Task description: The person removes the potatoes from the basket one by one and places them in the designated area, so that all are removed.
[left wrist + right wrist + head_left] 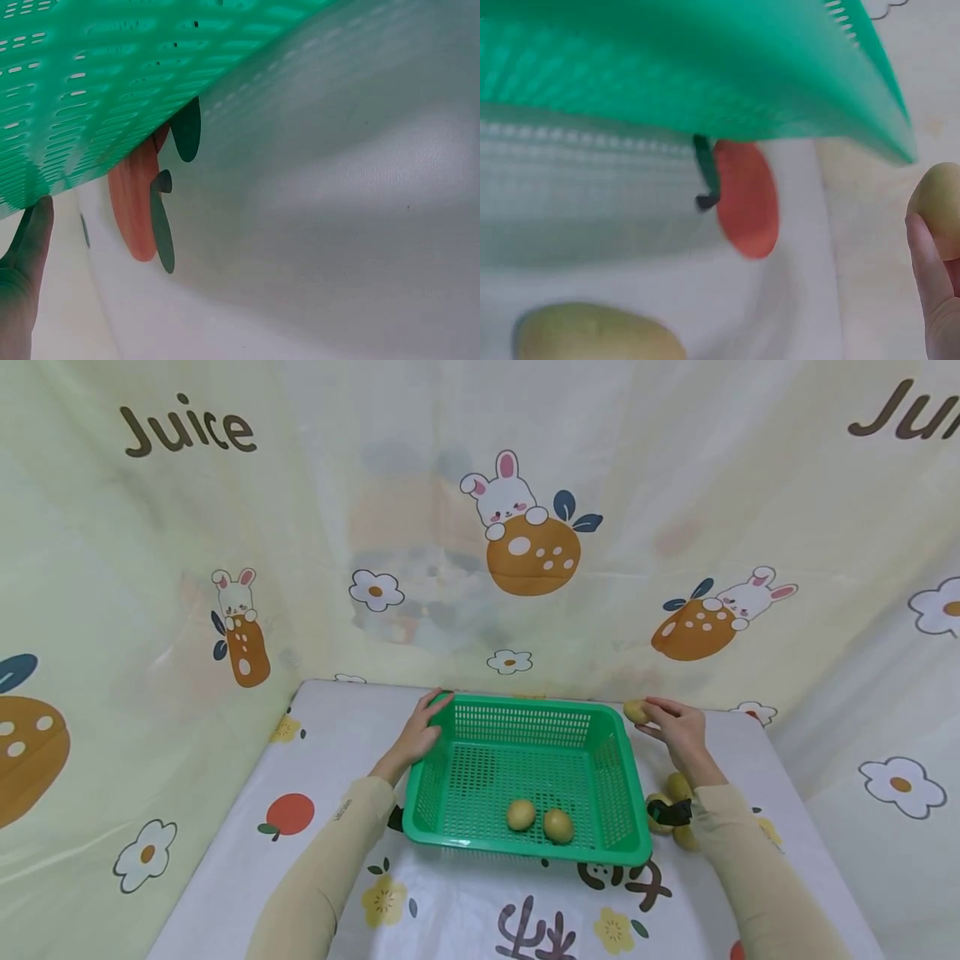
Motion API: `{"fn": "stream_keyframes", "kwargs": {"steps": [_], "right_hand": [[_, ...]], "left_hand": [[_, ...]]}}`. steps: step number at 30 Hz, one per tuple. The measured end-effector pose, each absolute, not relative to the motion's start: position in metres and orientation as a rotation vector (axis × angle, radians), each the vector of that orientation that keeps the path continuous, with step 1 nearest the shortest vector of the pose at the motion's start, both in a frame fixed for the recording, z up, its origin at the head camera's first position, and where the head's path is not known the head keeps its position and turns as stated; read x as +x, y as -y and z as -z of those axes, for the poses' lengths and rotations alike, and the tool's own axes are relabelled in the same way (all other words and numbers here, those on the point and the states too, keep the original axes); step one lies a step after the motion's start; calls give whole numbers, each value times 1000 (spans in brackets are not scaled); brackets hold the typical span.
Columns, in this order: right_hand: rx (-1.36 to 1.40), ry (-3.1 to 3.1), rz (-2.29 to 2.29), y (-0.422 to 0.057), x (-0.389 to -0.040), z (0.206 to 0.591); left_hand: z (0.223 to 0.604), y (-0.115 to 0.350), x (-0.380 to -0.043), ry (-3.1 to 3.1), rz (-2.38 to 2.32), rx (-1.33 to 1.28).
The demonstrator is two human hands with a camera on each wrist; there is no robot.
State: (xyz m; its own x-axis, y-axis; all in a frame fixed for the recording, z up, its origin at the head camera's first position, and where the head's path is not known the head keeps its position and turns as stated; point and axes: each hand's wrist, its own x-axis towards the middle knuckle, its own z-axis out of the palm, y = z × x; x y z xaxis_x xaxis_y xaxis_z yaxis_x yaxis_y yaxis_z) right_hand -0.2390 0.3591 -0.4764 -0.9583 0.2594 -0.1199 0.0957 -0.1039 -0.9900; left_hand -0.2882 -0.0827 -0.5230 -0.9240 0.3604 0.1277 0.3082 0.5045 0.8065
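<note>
We took the work to be partway along, with potatoes both inside and outside the green basket (525,852) near the middle of the table (450,910). Two were in: the first potato (521,815) and the second potato (558,826) lay just beside each other on the basket's floor, close to its near side. A third, the held potato (636,711), was pinched between the thumb and fingers of the right hand (681,732), just outside the basket's far right corner, so we did not count it as done. The left hand (417,737) gripped the rim at the far left corner. What was left, as far as we could tell, was the loose potatoes (678,786) on the table to the right of the basket, by the right sleeve (750,868). We made out at least three, but the black wrist piece (670,812) hid part of the group, so we could not give a sure count. We judged that less than half was done.
</note>
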Motion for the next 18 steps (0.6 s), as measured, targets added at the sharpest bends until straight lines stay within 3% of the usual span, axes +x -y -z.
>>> {"fn": "stream_keyframes", "kwargs": {"steps": [18], "right_hand": [[-409,2316,-2022,-383,-244,501]], "left_hand": [[524,83,-287,-2681,-1434,609]]}}
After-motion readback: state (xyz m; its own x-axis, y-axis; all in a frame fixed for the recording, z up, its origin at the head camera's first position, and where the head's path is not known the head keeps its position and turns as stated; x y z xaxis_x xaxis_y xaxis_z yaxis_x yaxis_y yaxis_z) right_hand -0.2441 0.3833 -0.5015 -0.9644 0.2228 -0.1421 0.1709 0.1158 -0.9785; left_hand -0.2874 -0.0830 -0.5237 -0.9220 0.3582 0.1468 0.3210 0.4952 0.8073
